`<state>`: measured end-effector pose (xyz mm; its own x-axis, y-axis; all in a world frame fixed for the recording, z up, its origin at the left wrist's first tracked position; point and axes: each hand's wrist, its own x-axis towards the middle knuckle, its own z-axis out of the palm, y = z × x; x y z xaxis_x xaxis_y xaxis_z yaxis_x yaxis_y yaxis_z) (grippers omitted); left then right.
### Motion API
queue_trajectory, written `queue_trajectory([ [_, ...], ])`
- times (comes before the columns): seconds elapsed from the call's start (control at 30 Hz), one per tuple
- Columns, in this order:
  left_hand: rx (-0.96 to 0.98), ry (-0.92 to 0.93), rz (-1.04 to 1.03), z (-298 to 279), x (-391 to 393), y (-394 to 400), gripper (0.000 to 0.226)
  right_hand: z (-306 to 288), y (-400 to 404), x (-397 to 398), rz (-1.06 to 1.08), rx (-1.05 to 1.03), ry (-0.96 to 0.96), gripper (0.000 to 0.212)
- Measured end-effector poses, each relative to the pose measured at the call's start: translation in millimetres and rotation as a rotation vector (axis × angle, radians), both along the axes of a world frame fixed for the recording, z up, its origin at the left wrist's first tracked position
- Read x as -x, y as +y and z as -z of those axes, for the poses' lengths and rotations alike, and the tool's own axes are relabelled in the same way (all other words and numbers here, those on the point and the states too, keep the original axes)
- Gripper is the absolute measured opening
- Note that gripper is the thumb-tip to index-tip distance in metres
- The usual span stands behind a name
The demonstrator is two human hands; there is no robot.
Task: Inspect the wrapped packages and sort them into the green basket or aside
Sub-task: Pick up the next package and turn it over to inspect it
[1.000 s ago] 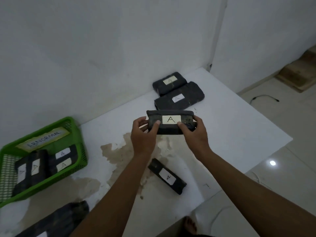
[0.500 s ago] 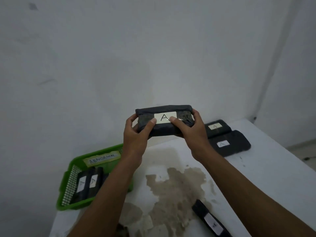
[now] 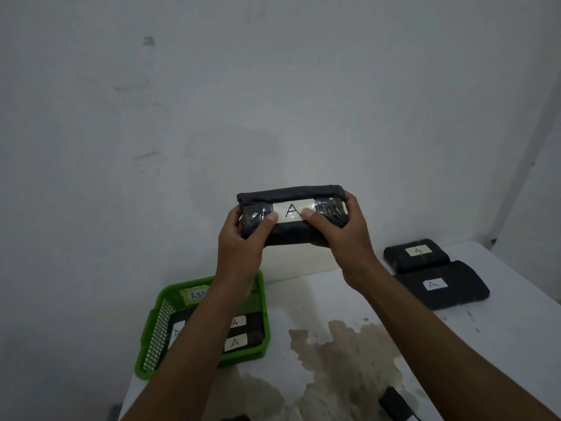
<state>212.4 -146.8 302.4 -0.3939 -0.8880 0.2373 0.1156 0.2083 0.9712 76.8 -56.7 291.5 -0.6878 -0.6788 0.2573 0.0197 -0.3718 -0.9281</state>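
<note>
The held package (image 3: 291, 215), dark-wrapped with a white label marked A, is up in front of the wall, well above the table (image 3: 334, 302). The left hand (image 3: 243, 238) grips its left end and the right hand (image 3: 340, 235) its right end, thumbs on the label's edges. Lower left, the green basket (image 3: 151, 338) holds labelled packages. Two more packages (image 3: 437, 275) lie touching at the table's right, and another dark one (image 3: 394, 402) sits at the bottom edge near a brown stain (image 3: 343, 354).

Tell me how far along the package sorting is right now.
Done: labelled packages already lie in the green basket, and two packages sit at the table's right. In hand: left hand and right hand hold one package up for inspection. Left: that one, plus one package at the table's near edge.
</note>
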Motion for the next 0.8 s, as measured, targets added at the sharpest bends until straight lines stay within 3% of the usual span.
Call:
queue_trajectory([
  [0.27,0.216,-0.101,-0.009,-4,-6,-10,0.044,-3,-13,0,-0.027,-0.019,0.07,0.059],
  [0.37,0.263,-0.142,0.031,-5,-7,-14,0.052,-10,-14,1,-0.103,-0.049,-0.03,0.042],
  [0.47,0.155,-0.045,0.091,-12,-3,-10,0.04,-20,-18,-5,-0.034,0.018,-0.119,0.019],
  [0.6,0.01,0.111,-0.037,-25,5,-4,0.022,-26,-22,-15,0.05,0.051,-0.02,0.02],
  [0.8,0.0,0.151,-0.163,-30,9,0,0.021,-28,-23,-19,0.122,0.103,0.069,0.014],
])
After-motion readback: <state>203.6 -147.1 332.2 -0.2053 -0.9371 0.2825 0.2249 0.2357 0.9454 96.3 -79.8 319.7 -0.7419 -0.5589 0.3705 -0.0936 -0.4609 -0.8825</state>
